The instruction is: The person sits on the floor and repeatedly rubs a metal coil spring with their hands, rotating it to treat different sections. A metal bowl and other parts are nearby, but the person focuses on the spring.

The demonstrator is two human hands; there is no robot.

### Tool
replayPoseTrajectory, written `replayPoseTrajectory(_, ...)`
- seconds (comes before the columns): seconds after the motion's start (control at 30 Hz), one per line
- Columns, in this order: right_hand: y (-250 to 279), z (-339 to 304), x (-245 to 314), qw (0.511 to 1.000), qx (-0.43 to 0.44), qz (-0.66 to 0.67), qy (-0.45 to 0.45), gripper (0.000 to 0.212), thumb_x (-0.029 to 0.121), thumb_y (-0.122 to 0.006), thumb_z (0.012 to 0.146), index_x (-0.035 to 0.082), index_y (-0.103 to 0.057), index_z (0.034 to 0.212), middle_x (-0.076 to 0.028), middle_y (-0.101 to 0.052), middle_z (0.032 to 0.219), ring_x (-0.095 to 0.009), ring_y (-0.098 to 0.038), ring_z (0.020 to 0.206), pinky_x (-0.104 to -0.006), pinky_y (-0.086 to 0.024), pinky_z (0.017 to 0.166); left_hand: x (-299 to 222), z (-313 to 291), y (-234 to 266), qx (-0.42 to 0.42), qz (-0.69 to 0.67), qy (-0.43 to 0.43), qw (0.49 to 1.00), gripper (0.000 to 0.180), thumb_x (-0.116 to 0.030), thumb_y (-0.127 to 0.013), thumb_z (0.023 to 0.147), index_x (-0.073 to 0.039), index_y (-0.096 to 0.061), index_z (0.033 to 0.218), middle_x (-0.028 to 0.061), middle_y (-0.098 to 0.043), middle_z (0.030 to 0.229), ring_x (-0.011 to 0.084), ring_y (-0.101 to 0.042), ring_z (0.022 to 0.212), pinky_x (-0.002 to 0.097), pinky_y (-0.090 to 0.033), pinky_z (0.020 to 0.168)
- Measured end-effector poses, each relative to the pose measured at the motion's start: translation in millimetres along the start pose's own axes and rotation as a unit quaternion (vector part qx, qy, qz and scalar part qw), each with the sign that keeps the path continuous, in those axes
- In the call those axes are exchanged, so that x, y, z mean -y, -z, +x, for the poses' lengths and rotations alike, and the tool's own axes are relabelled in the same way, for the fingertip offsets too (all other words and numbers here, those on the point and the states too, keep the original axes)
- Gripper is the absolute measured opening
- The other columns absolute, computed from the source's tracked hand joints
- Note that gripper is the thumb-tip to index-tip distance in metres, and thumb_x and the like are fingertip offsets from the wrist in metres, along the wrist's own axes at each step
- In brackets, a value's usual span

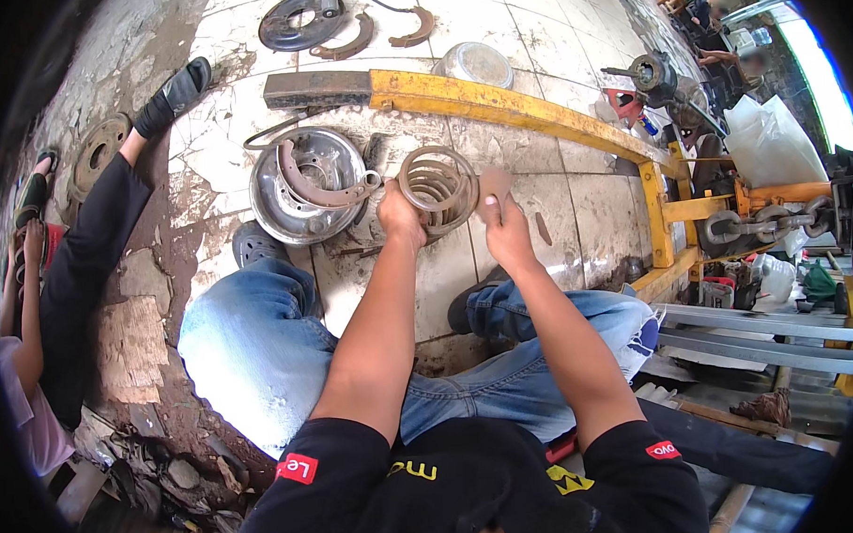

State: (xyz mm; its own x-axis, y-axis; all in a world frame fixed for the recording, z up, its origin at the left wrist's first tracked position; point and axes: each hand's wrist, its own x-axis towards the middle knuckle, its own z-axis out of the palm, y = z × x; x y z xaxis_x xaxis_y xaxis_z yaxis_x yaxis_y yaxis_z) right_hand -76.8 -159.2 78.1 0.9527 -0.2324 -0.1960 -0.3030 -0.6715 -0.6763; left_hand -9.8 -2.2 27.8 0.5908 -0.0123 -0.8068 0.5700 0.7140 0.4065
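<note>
A rusty coil spring rests at the left side against my left hand, whose fingers are closed around its lower edge and partly hidden. In my right hand is a flat brown piece, like sandpaper, pinched between thumb and fingers just right of the spring. Left of my left hand, a curved brake shoe lies across a round metal brake backing plate; its ringed end comes close to that hand.
A yellow steel beam frame spans beyond my hands and down the right. Another backing plate and brake shoes lie farther off, near a round silver cover. At left are another person's leg and a rusty disc.
</note>
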Motion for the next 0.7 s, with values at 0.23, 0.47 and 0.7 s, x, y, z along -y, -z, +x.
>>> replayPoseTrajectory(0.23,-0.4,-27.0,2.3,0.894,0.013,-0.357,0.269,0.057,0.021,-0.051,0.095,0.005,-0.035,0.147,-0.015,-0.032,0.154,-0.037,-0.028,0.142,-0.0492,-0.027,0.116,1.2,1.4,-7.7,-0.004,-0.013,-0.014,1.0,0.042,-0.041,-0.042,0.099,-0.011,-0.058,0.074,0.0023,-0.053,0.059,0.0159,-0.044,0.04,0.0319,-0.031,0.036)
replayPoseTrajectory(0.47,17.3,3.1,12.4,0.811,0.052,-0.483,0.327,0.059,0.006,-0.053,0.085,0.011,-0.044,0.143,-0.007,-0.038,0.151,-0.029,-0.025,0.145,-0.0504,-0.017,0.119,3.7,10.0,-0.5,0.049,-0.002,-0.013,0.999,0.044,-0.04,-0.037,0.101,-0.013,-0.056,0.072,0.0008,-0.048,0.057,0.0139,-0.041,0.043,0.0316,-0.029,0.037)
replayPoseTrajectory(0.7,17.9,-12.7,16.9,0.812,0.137,-0.454,0.34,0.051,0.008,-0.048,0.09,0.012,-0.047,0.14,-0.004,-0.039,0.151,-0.023,-0.026,0.145,-0.047,-0.016,0.121,2.3,5.0,-3.8,0.011,-0.018,-0.022,1.0,0.044,-0.04,-0.041,0.101,-0.011,-0.058,0.074,0.0026,-0.052,0.058,0.0158,-0.044,0.04,0.0324,-0.031,0.035)
